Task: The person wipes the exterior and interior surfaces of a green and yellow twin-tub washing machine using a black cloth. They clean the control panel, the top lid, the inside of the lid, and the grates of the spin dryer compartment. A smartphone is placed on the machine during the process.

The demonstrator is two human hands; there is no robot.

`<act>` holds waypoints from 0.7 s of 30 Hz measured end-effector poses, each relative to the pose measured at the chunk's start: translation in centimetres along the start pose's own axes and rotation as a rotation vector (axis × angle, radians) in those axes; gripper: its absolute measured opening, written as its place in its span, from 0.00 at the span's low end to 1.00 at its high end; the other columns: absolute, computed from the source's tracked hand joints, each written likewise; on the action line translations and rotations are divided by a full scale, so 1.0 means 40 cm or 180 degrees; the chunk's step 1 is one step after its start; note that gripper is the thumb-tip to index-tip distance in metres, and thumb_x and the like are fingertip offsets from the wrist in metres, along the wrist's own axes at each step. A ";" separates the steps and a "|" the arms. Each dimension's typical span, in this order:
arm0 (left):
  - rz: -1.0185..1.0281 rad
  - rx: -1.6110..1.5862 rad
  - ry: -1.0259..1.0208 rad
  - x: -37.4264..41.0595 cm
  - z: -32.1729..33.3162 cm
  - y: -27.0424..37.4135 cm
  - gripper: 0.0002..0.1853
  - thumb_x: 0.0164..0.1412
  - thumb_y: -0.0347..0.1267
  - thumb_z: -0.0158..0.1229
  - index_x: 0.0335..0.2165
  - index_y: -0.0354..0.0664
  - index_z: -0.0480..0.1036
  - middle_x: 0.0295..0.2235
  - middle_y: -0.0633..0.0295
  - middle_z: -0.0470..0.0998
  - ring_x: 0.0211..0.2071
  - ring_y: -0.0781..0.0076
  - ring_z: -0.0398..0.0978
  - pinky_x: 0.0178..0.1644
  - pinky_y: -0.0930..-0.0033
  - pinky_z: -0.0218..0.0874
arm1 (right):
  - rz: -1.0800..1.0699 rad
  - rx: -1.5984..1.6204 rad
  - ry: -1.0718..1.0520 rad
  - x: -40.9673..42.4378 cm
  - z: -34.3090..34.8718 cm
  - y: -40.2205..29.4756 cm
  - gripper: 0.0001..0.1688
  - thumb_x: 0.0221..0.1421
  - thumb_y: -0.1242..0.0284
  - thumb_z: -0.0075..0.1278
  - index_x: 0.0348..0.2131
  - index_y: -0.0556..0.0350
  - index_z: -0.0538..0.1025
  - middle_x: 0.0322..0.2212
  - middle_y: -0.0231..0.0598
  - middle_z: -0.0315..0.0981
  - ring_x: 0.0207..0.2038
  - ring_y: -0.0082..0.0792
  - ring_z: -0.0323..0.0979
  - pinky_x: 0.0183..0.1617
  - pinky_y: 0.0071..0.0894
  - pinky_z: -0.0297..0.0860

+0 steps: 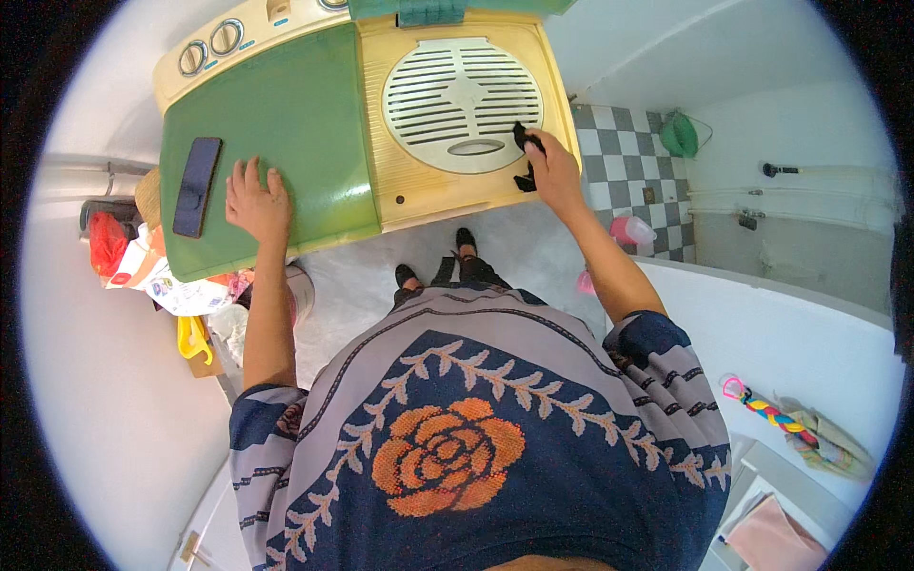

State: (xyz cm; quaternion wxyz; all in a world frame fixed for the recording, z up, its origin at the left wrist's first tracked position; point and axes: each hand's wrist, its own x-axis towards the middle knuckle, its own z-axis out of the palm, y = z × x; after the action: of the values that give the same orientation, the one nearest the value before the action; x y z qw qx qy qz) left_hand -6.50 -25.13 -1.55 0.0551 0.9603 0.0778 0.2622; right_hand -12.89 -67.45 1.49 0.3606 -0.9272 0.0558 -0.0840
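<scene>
A twin-tub washing machine stands before me, its green lid down on the left side. On that lid lies a smartphone, dark screen up, to the left of my left hand, which rests palm down with its fingers spread. My right hand pinches a small black cloth over the front right of the machine's cream top. Beside the cloth is a round white slotted cover; a blue-green cloth lies at the back edge above it.
Control knobs line the back left. Bags and a red net bag sit left of the machine. To the right are a checkered tile floor, a pink container and a low white wall.
</scene>
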 end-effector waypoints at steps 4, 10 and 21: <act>0.0265 -0.2437 -0.0769 0.004 -0.060 0.132 0.22 0.54 0.33 0.57 0.49 0.41 0.68 0.52 0.53 0.68 0.51 0.52 0.67 0.51 0.60 0.60 | 0.0068 0.1902 0.0134 0.033 0.042 -0.087 0.16 0.60 0.68 0.44 0.44 0.59 0.72 0.29 0.39 0.74 0.31 0.27 0.71 0.38 0.29 0.67; -0.0483 -0.5000 -0.2648 -0.134 -0.147 0.487 0.22 0.56 0.25 0.58 0.50 0.37 0.63 0.33 0.61 0.75 0.36 0.78 0.71 0.40 0.75 0.63 | -0.0990 0.1904 -0.0672 0.032 0.016 -0.229 0.23 0.59 0.66 0.46 0.51 0.59 0.67 0.46 0.46 0.69 0.48 0.37 0.67 0.53 0.32 0.62; -0.1788 -0.4781 -0.2310 -0.078 -0.141 0.643 0.16 0.55 0.28 0.60 0.41 0.27 0.71 0.30 0.60 0.77 0.27 0.77 0.73 0.33 0.76 0.66 | -0.0408 -0.0446 -0.0061 0.095 -0.012 0.286 0.35 0.52 0.61 0.51 0.56 0.54 0.61 0.57 0.63 0.49 0.56 0.60 0.56 0.53 0.58 0.58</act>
State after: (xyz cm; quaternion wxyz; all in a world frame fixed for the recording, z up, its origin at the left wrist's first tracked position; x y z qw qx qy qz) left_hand -8.95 -50.58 5.51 0.7560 0.6397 0.0957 -0.1005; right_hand -9.73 -76.78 -5.47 0.2893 -0.9526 -0.0014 -0.0939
